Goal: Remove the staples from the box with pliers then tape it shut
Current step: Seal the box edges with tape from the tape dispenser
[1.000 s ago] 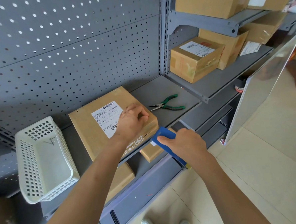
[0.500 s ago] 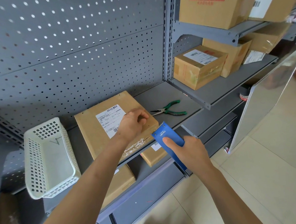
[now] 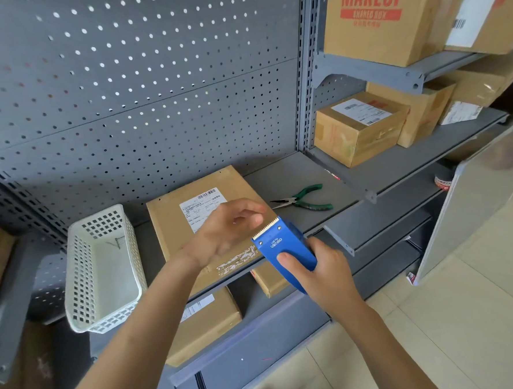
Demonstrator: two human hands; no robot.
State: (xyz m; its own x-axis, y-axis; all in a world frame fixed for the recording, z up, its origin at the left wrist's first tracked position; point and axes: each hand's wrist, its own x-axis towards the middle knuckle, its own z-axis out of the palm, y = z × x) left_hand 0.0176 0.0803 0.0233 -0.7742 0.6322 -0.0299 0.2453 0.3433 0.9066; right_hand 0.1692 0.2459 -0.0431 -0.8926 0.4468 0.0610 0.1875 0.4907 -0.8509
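Box (image 3: 173, 229) lies under left hand (image 3: 227, 232); right hand (image 3: 323, 268) grips tape dispenser (image 3: 282, 247).

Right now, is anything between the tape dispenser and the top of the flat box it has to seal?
Only the left hand, hovering open over the box beside the dispenser held in the right hand. The pliers lie off to the side.
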